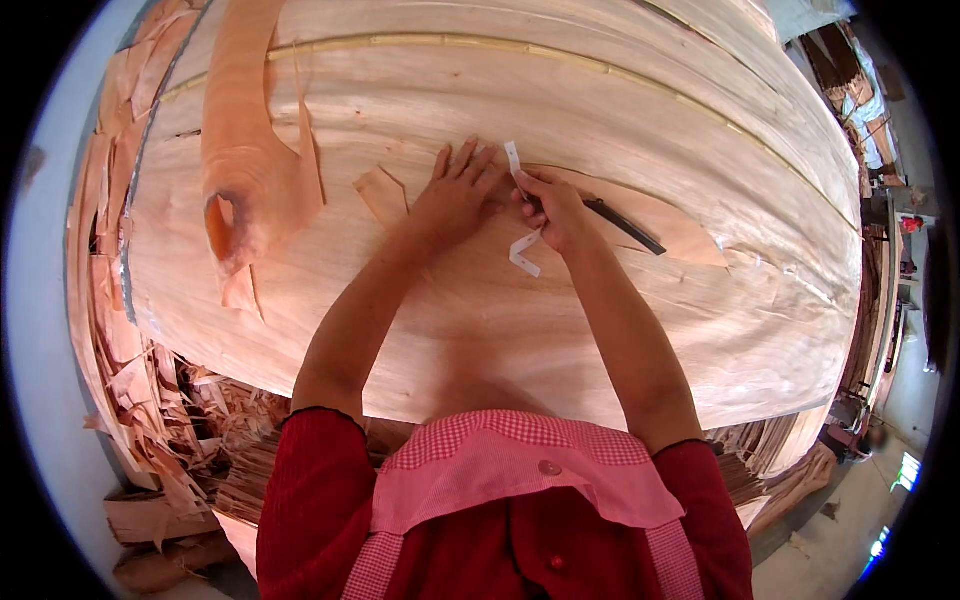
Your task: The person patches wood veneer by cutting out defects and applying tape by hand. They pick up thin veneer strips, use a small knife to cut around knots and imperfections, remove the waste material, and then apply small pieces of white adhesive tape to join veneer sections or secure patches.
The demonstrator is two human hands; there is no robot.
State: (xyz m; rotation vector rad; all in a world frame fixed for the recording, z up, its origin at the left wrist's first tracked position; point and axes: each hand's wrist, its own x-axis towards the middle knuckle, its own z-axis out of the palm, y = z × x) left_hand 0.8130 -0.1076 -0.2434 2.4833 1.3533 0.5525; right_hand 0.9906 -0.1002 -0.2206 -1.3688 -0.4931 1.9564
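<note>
My left hand (458,200) lies flat with its fingers spread on a pale wood veneer sheet (450,330). Close beside it, my right hand (555,208) is closed around a slim dark tool (628,228), whose straight end sticks out to the right. A narrow white tape strip (524,262) with small marks along it shows above and below the right hand; its middle is hidden by the fingers. Under and beyond this hand lies a pointed orange-tan veneer piece (660,210). A small veneer scrap (382,195) rests left of my left hand.
A curled roll of orange veneer (250,150) lies on the sheet at the left. A thin bamboo strip (480,42) crosses the far side. Torn veneer scraps (150,400) are heaped along the left edge, and stacked sheets (260,475) show below the near edge.
</note>
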